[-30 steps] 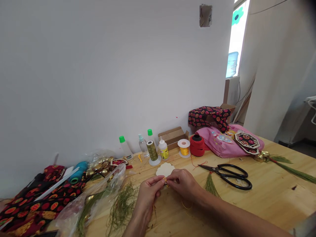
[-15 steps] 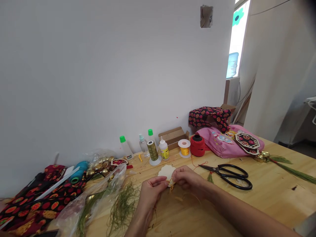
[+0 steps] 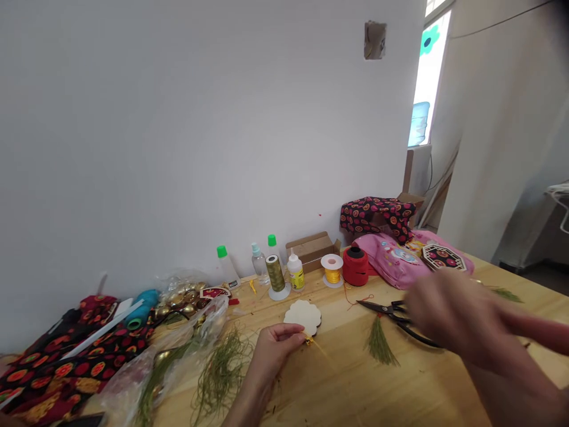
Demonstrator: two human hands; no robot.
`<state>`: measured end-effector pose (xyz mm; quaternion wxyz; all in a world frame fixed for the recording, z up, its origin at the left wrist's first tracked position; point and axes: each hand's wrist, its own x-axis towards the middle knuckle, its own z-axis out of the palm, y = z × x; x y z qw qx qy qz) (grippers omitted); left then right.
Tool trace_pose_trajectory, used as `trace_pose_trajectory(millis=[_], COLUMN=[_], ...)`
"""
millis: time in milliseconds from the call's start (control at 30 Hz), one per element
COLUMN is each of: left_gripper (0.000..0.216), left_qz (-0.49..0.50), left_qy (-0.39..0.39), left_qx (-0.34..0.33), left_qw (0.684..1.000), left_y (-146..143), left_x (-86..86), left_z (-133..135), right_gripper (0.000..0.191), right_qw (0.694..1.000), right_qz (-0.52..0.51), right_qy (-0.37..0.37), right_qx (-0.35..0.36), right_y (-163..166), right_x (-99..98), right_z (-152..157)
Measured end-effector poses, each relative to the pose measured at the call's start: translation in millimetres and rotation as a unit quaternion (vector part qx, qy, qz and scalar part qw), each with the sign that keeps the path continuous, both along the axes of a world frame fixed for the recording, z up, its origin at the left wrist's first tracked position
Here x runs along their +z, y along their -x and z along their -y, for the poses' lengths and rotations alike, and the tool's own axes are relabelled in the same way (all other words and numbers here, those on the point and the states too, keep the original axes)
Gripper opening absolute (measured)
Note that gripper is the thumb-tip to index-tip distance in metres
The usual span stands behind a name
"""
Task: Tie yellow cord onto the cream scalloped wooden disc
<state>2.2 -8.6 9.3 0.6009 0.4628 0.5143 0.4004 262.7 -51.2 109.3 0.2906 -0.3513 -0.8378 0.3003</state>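
Wooden tabletop [image 3: 338, 385] is sitting cluttered. The left hand [image 3: 273, 351] is pinching a yellow cord [image 3: 308, 340] at the scalloped wooden cutout [image 3: 303, 315]. The right hand [image 3: 448, 320], blurred with its grip unreadable, is hovering over black scissors [image 3: 377, 306]. With only one hand pinching, the cord risks slipping loose.

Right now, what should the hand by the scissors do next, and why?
Probably close the right hand on the handles of the black scissors. That hand is a blur right over them, while the left hand pinches a yellow thread at the edge of the scalloped wooden piece, and a loose tail trails on the table.
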Motion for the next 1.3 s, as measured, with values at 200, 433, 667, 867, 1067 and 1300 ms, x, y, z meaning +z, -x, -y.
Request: trace_pose_trajectory(millis=[200, 433, 667, 867, 1067, 1300], left_gripper=[0.020, 0.015, 0.022, 0.023, 0.024, 0.026], left_qz=[-0.052, -0.064, -0.136, -0.126, -0.125, -0.128], left_qy=[-0.092, -0.110, -0.140, -0.094, -0.085, -0.092], left_qx=[-0.021, 0.004, -0.027, -0.053, -0.052, -0.084], left_qw=[0.994, 0.992, 0.980, 0.986, 0.987, 0.984], left_y=[1, 0, 4, 8, 10, 9], left_x=[2.2, 8.6, 6.2, 11.3, 11.3, 6.2], left_z=[3, 3, 1, 2, 1, -1], right_gripper=[0.043, 0.021, 0.027, 0.027, 0.024, 0.021], right_qw=[0.974, 0.968, 0.980, 0.980, 0.985, 0.987], right_qz=[0.156, 0.215, 0.111, 0.078, 0.049, -0.024], right_qy=[-0.009, -0.034, 0.034, 0.065, 0.062, 0.056], right_qx=[-0.166, -0.125, -0.164, -0.171, -0.151, -0.148], right_y=[99, 106, 95, 87, 82, 83], right_x=[-40.5, -60.1, -73.2, -73.3, -64.3, -62.5], right_z=[-12, -32, -37, -35, -33, -35])
